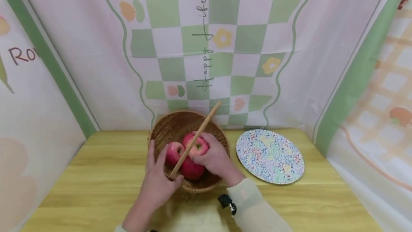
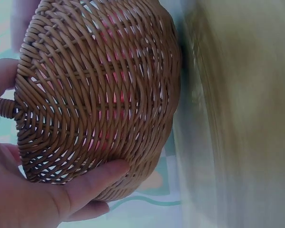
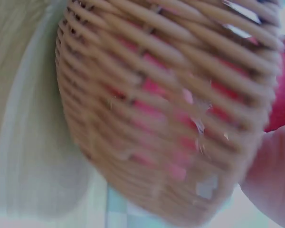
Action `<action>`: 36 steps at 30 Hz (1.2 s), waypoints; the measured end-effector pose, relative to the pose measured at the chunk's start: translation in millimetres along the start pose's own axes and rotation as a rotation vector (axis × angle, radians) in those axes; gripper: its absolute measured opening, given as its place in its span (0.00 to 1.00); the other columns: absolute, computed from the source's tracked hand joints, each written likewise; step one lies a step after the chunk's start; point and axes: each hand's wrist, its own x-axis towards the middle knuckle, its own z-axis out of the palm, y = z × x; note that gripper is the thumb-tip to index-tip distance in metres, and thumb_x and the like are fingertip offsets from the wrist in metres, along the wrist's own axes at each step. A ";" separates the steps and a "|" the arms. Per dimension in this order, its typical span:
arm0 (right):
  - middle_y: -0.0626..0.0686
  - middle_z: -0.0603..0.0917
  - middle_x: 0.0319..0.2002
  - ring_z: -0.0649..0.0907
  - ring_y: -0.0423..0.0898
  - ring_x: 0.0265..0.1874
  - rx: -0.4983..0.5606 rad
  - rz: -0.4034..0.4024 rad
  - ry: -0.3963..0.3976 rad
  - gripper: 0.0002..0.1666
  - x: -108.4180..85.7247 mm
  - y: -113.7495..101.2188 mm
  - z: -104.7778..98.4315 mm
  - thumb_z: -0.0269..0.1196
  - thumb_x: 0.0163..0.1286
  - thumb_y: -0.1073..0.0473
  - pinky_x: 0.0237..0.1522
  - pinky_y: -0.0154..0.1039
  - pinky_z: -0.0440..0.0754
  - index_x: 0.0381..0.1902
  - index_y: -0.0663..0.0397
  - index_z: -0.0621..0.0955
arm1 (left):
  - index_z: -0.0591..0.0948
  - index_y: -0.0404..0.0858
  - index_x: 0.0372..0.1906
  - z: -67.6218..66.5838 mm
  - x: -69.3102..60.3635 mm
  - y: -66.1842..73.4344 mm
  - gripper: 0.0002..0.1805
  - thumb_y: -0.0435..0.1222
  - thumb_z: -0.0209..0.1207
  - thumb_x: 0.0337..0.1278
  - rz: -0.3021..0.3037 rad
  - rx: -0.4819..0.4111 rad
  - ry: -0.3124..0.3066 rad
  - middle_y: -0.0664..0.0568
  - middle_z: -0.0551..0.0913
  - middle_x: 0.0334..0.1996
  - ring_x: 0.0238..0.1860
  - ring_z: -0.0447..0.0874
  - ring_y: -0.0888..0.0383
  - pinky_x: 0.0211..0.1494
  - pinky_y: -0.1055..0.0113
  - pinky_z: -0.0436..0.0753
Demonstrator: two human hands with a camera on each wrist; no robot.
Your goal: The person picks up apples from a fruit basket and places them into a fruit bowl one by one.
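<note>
A round woven wicker basket with a thin arched handle stands on the table and holds several red apples. My left hand grips the basket's left rim beside the handle's near end. In the left wrist view, its fingers lie against the outer weave. My right hand reaches inside the basket and holds an apple with its stem end up, right of the handle. From the right wrist, blurred weave hides most of the fruit; part of a red apple shows above the rim.
An oval plate with a multicoloured speckled pattern lies on the wooden table, right of the basket. A green-and-white checked cloth hangs behind. Printed cloths also hang at the left and right sides.
</note>
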 end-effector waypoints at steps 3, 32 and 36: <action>0.52 0.80 0.54 0.81 0.46 0.39 0.147 0.071 0.020 0.40 -4.9 -4.4 -15.5 0.77 0.51 0.61 0.41 0.41 0.81 0.64 0.40 0.78 | 0.57 0.44 0.79 -2.6 2.9 -3.8 0.56 0.42 0.75 0.45 -0.037 -0.079 -0.017 0.50 0.28 0.79 0.72 0.49 0.31 0.58 0.38 0.73; 0.68 0.38 0.77 0.80 0.46 0.41 0.440 0.658 0.293 0.57 -47.9 123.1 -237.8 0.64 0.68 0.70 0.50 0.43 0.82 0.80 0.54 0.40 | 0.52 0.41 0.79 -15.3 18.8 -19.6 0.54 0.46 0.71 0.52 -0.185 -0.298 -0.139 0.40 0.25 0.76 0.54 0.78 0.41 0.56 0.48 0.77; 0.72 0.45 0.75 0.82 0.50 0.44 0.272 0.631 0.260 0.55 -37.8 136.1 -233.0 0.63 0.67 0.69 0.48 0.45 0.83 0.80 0.59 0.41 | 0.53 0.40 0.79 -14.9 17.3 -21.3 0.54 0.44 0.72 0.52 -0.203 -0.329 -0.145 0.41 0.25 0.76 0.47 0.82 0.48 0.51 0.56 0.81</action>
